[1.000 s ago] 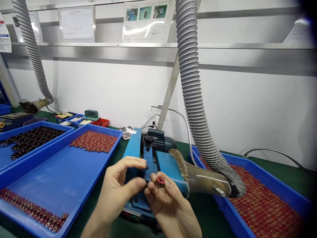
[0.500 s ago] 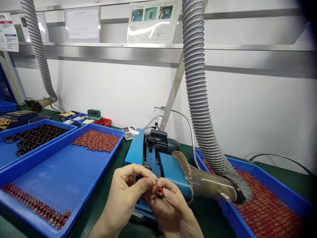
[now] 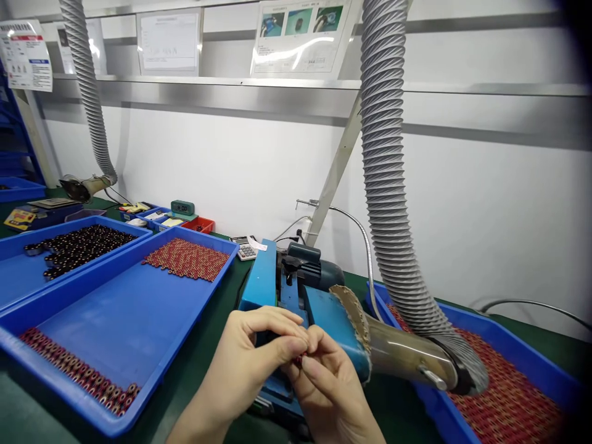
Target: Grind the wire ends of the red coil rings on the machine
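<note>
In front of the blue belt machine [image 3: 259,280], my two hands meet at the fingertips. Between them is a small red toothed motor core [image 3: 300,357], mostly hidden by the fingers. My left hand [image 3: 252,364] pinches it with thumb and forefinger from the left. From the right, my right hand [image 3: 330,382] has its thumb and fingers closed on the same piece. Only a sliver of red shows, so which way the core faces cannot be made out.
To the left, a blue tray [image 3: 124,314] bears red cores in two groups; another tray [image 3: 13,271] carries black ones. A blue tray [image 3: 448,419] full of red cores lies right. A grey hose [image 3: 386,154] hangs down to a brown nozzle [image 3: 407,354] beside the machine.
The core's toothed face, visible before, is now largely covered as the fingers of both hands have closed over it. The view has shifted slightly left.
</note>
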{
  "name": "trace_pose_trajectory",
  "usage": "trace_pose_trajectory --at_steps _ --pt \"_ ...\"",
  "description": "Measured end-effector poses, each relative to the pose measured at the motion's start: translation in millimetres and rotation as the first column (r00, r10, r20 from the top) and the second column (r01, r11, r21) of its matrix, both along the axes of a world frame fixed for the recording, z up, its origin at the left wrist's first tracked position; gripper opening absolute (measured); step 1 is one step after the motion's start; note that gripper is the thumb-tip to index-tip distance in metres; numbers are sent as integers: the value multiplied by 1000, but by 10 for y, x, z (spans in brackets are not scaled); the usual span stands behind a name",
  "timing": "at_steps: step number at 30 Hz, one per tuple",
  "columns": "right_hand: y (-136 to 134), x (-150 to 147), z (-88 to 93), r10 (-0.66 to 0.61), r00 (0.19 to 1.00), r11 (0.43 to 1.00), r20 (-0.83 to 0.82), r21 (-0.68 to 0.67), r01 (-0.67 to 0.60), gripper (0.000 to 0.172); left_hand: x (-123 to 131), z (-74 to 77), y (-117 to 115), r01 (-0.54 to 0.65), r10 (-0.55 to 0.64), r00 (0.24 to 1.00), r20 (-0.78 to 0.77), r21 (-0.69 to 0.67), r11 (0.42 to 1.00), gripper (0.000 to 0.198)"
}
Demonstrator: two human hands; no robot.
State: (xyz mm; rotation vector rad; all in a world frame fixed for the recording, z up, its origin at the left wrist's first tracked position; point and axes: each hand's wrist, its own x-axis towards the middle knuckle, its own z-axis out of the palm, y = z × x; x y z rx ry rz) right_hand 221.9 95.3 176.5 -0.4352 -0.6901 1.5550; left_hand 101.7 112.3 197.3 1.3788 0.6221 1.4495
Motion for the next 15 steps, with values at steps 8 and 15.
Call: trace_pose_trajectory --at_steps 8,15 --pt "-21 12 54 30 1000 999 5 22 -30 25 -61 -1 19 -100 99 965 245 -6 995 10" --pt "-26 32 74 7 1000 1000 15 28 -7 24 -138 13 4 -30 32 999 -43 56 998 12"
